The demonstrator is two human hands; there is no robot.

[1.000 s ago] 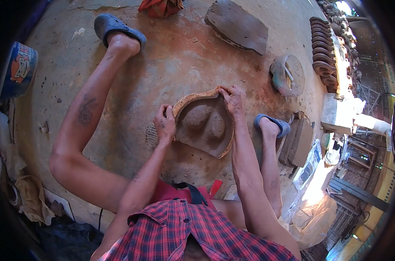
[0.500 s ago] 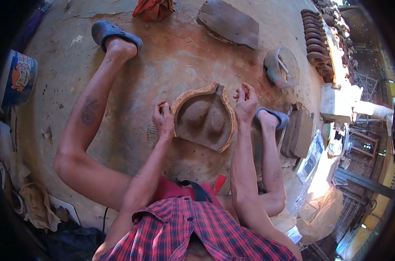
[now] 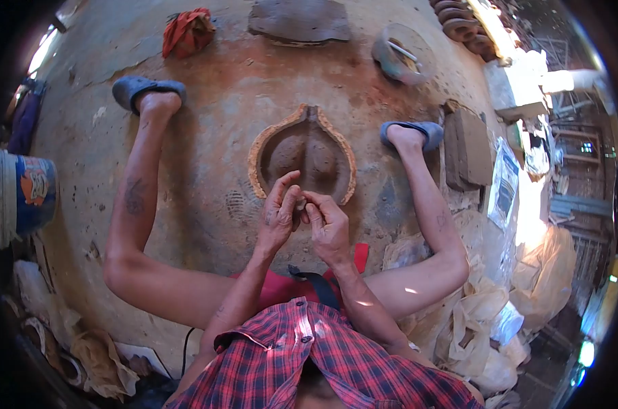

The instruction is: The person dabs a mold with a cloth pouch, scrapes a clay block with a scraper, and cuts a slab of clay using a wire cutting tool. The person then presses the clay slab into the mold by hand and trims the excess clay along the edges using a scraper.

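A curved mould [image 3: 254, 160] with a rough tan rim lies on the floor between my feet, lined with dark clay [image 3: 288, 151] that has two rounded bulges. My left hand [image 3: 278, 217] and my right hand [image 3: 328, 225] meet just in front of its near edge. Between their fingertips is a small lump, too small to make out clearly. The fingers of both hands are bent in a pinch. Neither hand grips the mould's rim.
A clay slab [image 3: 299, 22] lies at the top, beside a round bowl [image 3: 403, 54] holding a white stick. Stacked clay blocks [image 3: 467, 148] stand right of my right foot. A red cloth [image 3: 188, 33] and a blue bucket [image 3: 33, 194] are to the left.
Both hands have let go of the mould's rim and come together in front of it, fingertips around a small lump. The view has turned, shifting the slab, bowl and red cloth leftward.
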